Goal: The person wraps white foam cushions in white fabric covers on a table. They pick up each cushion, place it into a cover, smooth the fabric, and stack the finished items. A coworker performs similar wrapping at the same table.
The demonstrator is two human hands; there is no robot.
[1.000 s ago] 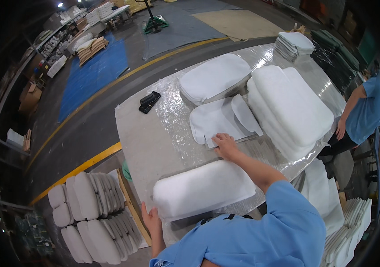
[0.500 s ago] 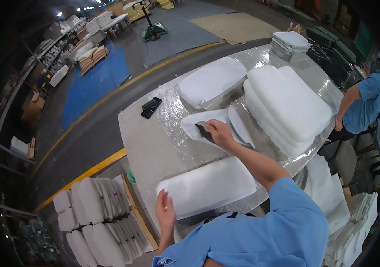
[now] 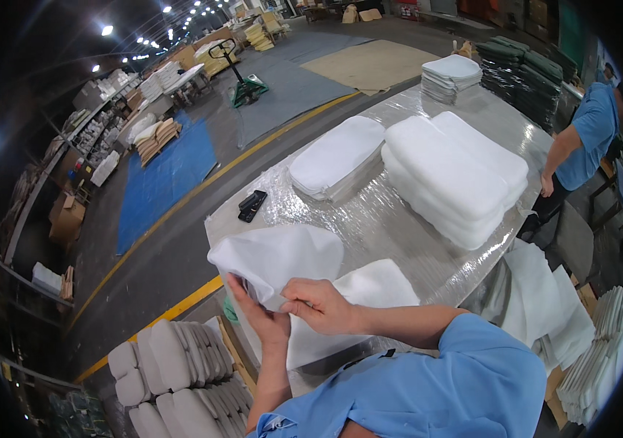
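A white fabric cover [image 3: 282, 252], shaped like a bag with its opening toward me, is held up over the near left of the table. My left hand [image 3: 262, 317] grips its lower edge, with the fingers partly hidden by the cloth. Pinching the same edge just to the right is my right hand [image 3: 319, 305]. Below and behind my hands a white fluffy pad [image 3: 381, 283] lies flat on the table, partly covered by the cover and my right forearm.
The plastic-wrapped table [image 3: 370, 233] carries a stack of white covers [image 3: 337, 157], thick white pads [image 3: 457, 175], another stack [image 3: 450, 77] and a black phone [image 3: 251, 208]. Grey cushions [image 3: 173, 350] stand at lower left. A person in blue [image 3: 593, 139] is at right.
My right hand has brought the cover from mid-table toward me and to the left. My left hand has left the pad's end and taken the cover's edge. The view has tilted up.
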